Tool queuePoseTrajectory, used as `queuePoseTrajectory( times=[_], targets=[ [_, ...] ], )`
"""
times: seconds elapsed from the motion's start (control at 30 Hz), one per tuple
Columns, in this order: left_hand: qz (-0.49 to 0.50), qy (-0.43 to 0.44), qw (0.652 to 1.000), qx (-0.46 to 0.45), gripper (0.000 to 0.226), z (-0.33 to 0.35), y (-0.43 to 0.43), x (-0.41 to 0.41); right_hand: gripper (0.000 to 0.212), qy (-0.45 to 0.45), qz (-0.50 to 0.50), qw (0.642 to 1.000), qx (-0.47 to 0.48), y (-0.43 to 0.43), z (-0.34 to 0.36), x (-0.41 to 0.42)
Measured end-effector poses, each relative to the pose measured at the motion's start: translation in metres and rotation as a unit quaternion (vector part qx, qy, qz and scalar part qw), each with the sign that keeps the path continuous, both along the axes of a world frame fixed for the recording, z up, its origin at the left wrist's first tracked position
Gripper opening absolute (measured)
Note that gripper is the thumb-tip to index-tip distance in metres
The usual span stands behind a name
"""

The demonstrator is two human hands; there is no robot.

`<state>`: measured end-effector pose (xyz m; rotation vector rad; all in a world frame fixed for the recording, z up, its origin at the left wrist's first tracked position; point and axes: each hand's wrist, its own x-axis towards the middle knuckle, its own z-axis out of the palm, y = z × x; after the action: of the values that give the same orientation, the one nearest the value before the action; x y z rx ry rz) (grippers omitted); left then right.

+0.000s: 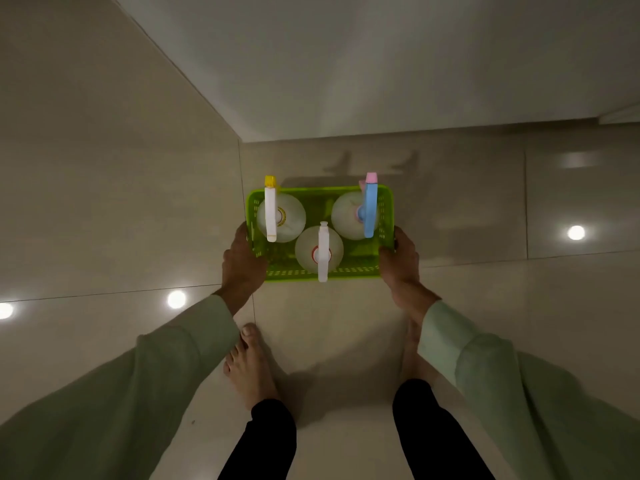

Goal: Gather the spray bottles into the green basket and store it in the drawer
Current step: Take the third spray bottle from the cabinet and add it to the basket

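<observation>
I look straight down at the green basket (346, 271), a translucent perforated plastic tray held between both hands above the floor. Three pale spray bottles stand upright inside it. The one with a white trigger head and yellow nozzle (270, 216) is at the left. A blue-headed bottle with a pink nozzle (370, 211) is at the right. An all-white one with a red collar (322, 252) is at the near middle. My left hand (242, 259) grips the basket's left wall. My right hand (398, 258) grips its right wall. No drawer is visible.
Glossy beige floor tiles (485, 306) reflect round ceiling lights. A plain pale wall or cabinet front (346, 64) rises just beyond the basket, its foot meeting the floor. My bare feet (247, 365) and dark trouser legs are below the basket.
</observation>
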<state>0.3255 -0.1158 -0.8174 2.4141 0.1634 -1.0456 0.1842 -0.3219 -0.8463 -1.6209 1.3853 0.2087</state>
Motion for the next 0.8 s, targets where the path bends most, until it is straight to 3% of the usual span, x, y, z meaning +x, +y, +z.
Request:
queuePoseTrajectory(
  times=[0.33, 0.63, 0.8],
  targets=[
    [0.000, -0.061, 0.998, -0.030, 0.060, 0.049, 0.005, -0.003, 0.039, -0.020, 0.045, 0.998, -0.039, -0.003, 0.046, -0.008],
    [-0.002, -0.072, 0.994, -0.086, 0.074, 0.177, 0.008, -0.005, 0.039, -0.092, 0.062, 0.993, -0.028, -0.019, 0.179, -0.021],
    [0.004, -0.071, 0.991, -0.109, 0.075, 0.260, -0.002, -0.010, 0.052, -0.122, 0.076, 0.989, -0.032, -0.038, 0.271, -0.028]
  ],
)
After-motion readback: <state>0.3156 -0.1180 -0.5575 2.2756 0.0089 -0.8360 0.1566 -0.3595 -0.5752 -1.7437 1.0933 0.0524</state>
